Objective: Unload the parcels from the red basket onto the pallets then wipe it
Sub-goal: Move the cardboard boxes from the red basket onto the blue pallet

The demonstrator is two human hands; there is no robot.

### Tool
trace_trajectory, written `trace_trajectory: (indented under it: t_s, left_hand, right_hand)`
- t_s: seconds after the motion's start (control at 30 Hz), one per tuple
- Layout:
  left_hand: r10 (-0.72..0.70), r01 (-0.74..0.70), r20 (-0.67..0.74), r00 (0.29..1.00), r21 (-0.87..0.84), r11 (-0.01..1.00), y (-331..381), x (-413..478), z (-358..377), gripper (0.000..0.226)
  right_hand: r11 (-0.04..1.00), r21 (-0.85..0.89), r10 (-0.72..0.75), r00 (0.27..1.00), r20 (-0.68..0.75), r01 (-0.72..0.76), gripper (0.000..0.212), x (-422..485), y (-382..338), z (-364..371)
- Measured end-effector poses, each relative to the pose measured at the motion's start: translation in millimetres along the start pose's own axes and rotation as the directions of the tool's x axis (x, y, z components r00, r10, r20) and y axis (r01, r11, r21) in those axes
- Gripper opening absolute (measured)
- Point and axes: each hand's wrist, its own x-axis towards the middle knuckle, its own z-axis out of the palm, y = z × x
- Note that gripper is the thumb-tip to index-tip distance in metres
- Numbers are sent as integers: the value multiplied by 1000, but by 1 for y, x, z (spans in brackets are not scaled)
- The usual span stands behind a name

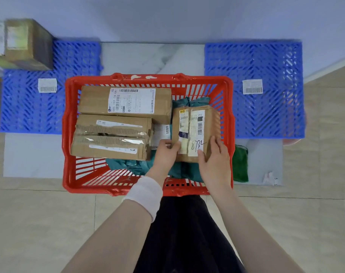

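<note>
Two blue pallets lie on the floor beyond the red basket [66, 134], the left pallet [29, 111] off the basket's far left corner and the right pallet [266, 115] off its far right corner. The basket stands between them, just in front of the person. A brown box [28, 44] sits on the left pallet's far corner, well apart from the basket. Inside the basket, a long parcel [92, 101] lies along the far wall, a torn parcel [108, 150] lies just nearer on the left side, and a small parcel [209, 123] with a handwritten number sits on the right side, over teal bags [126, 164] that cover the basket's bottom. A green cloth [240, 164] lies on the floor just outside the basket's right wall. The left hand [165, 152] grips the small parcel's near left edge, thumb on top, and the right hand [215, 160] clamps its near right corner. A white barcode label [47, 85] lies on each pallet.
</note>
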Motion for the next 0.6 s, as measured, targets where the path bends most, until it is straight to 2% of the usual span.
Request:
trace_trajectory:
  t_s: [0.1,0.2,0.4,0.6]
  left_hand:
    - [-15,17,10,1000,-149,989,4,-19,-5,22]
    - [50,-43,24,998,-248,968,11,-40,-14,10]
    - [262,-261,-47,964,-365,894,31,-77,-61,15]
    - [415,-462,-203,887,-425,778,36,-94,-161,25]
  right_hand:
    - [997,81,-4,1000,-29,6,57,-10,0,-15]
    - [987,155,-18,996,-91,32,55,-26,-4,-31]
    - [950,299,-52,991,-127,89,48,-54,-43,-46]
    - [895,392,-177,976,-129,214,45,-83,-134,-13]
